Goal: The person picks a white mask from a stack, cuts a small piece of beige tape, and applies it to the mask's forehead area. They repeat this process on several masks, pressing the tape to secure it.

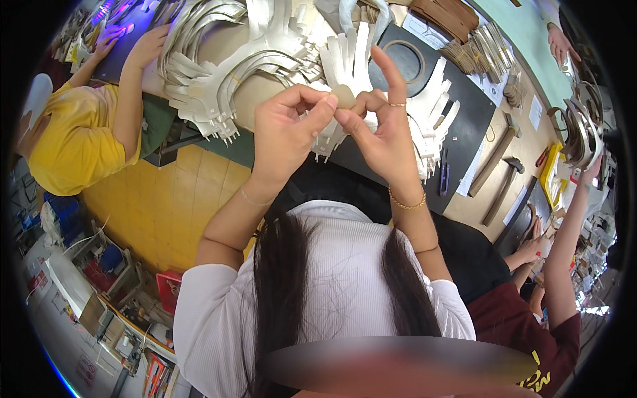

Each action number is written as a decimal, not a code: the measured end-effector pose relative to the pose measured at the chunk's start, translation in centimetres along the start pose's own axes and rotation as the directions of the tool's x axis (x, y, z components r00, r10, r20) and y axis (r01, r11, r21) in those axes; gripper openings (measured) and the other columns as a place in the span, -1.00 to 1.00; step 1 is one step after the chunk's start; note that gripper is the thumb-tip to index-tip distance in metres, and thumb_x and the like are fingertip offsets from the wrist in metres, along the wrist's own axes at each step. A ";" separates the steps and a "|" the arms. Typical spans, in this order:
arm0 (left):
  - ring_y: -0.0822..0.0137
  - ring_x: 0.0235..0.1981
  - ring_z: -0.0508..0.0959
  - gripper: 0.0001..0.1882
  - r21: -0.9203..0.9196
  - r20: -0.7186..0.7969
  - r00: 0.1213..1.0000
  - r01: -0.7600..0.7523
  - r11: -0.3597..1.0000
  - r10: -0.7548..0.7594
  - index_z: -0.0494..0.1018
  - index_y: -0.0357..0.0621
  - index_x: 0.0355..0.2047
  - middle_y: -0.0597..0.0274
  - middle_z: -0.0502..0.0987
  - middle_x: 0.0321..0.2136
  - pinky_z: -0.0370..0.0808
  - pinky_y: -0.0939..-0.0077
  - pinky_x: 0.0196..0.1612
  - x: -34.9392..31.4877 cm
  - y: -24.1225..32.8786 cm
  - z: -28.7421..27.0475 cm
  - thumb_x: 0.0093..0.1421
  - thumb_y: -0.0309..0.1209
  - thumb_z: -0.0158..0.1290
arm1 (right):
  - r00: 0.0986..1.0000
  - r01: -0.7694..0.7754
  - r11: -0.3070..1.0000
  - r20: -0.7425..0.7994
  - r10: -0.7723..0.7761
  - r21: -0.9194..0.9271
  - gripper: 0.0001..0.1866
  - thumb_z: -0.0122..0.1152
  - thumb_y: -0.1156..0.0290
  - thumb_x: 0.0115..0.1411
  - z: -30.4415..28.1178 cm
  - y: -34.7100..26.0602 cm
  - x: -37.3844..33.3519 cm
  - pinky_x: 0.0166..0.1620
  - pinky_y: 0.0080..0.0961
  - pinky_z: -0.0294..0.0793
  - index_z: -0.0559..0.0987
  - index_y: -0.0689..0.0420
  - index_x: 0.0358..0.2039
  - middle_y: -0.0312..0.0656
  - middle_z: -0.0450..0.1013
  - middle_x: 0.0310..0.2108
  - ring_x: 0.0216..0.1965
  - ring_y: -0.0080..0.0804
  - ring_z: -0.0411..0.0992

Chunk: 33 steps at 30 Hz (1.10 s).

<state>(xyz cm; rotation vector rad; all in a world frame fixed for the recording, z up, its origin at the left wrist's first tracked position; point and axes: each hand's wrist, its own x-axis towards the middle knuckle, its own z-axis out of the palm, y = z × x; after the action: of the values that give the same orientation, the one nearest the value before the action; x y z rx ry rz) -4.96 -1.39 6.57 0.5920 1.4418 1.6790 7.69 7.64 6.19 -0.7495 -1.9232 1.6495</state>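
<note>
A small beige, rounded flat piece (344, 97) is held up above the bench between my two hands. My left hand (290, 129) pinches its left side between thumb and fingertips. On the other side, the thumb and bent fingers of my right hand (381, 129) close on its lower right edge, while the index finger points upward. What the piece is made of cannot be told. Beneath and beyond my hands lie white curved strips with fanned ends (199, 83). More white strips (431, 113) rest on a black mat (464, 123) to the right.
Two hammers (494, 156) and a thin purple-handled tool (444, 178) lie right of the mat. Brown strips (448, 20) and bundled pieces (481, 53) sit at the back right. A person in yellow (86, 136) works at left, another in maroon (524, 345) at right.
</note>
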 end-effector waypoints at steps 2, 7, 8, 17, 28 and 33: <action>0.65 -0.49 0.44 -0.89 -0.025 0.012 0.999 0.037 0.999 -0.037 0.51 -0.31 -0.40 0.29 0.56 -0.49 0.32 0.78 -0.44 0.1 -0.1 -0.1 0.19 -0.48 0.13 | 0.994 -0.103 0.976 0.056 0.094 0.191 -0.16 0.23 0.56 0.12 -0.2 -0.1 -0.2 -0.29 -0.65 0.35 -0.04 0.24 0.32 -0.30 0.43 -0.50 -0.47 -0.65 0.31; 0.60 -0.48 0.47 -0.88 -0.166 0.052 0.993 0.111 0.980 -0.104 0.50 -0.31 -0.40 0.26 0.56 -0.50 0.39 0.73 -0.38 0.3 -0.6 0.0 0.19 -0.47 0.12 | 0.999 0.022 0.990 0.020 -0.025 0.136 -0.11 0.23 0.58 0.11 -0.8 -0.4 -0.8 -0.37 -0.72 0.35 -0.08 0.14 0.34 -0.31 0.40 -0.53 -0.50 -0.64 0.30; 0.58 -0.48 0.48 -0.87 -0.168 0.060 0.993 0.115 0.979 -0.106 0.50 -0.31 -0.40 0.25 0.56 -0.50 0.40 0.71 -0.37 0.4 -0.7 0.0 0.20 -0.46 0.12 | 0.996 0.086 0.990 0.008 -0.088 0.111 -0.10 0.23 0.58 0.12 -0.9 -0.5 -0.9 -0.37 -0.72 0.34 -0.10 0.10 0.35 -0.32 0.39 -0.54 -0.51 -0.64 0.30; 0.50 -0.44 0.53 -0.88 -0.141 -0.062 0.996 -0.072 0.987 0.063 0.49 -0.33 -0.40 0.18 0.58 -0.47 0.43 0.68 -0.31 2.7 -0.6 -2.1 0.21 -0.49 0.10 | 0.994 0.107 0.946 -0.066 -0.091 0.306 -0.13 0.13 0.55 0.20 -1.9 -1.8 -1.8 -0.39 -0.68 0.32 -0.19 -0.01 0.37 -0.32 0.31 -0.55 -0.52 -0.59 0.26; 0.41 -0.37 0.54 -0.90 -0.063 0.049 0.999 0.023 0.998 -0.020 0.48 -0.31 -0.38 0.18 0.56 -0.41 0.45 0.50 -0.17 1.0 -0.1 -1.0 0.20 -0.50 0.09 | 0.997 0.058 0.988 -0.065 -0.050 0.142 -0.21 0.20 0.48 0.17 0.4 0.6 1.4 -0.23 -0.64 0.29 0.00 0.15 0.32 -0.37 0.35 -0.62 -0.51 -0.66 0.27; 0.44 -0.37 0.54 -0.91 -0.112 0.021 0.998 -0.064 0.992 0.067 0.47 -0.31 -0.38 0.18 0.57 -0.43 0.46 0.57 -0.24 1.8 0.1 -1.6 0.21 -0.51 0.07 | 0.998 0.029 0.891 -0.063 -0.001 0.454 -0.20 0.16 0.54 0.18 -0.6 -0.8 0.1 -0.28 -0.68 0.28 -0.07 0.10 0.33 -0.35 0.37 -0.56 -0.46 -0.62 0.29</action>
<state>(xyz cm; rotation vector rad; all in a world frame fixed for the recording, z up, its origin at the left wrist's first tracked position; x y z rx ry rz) -7.20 -0.86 6.00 0.6018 1.3149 1.7846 7.92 8.07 7.12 -0.5814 -1.4084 1.9417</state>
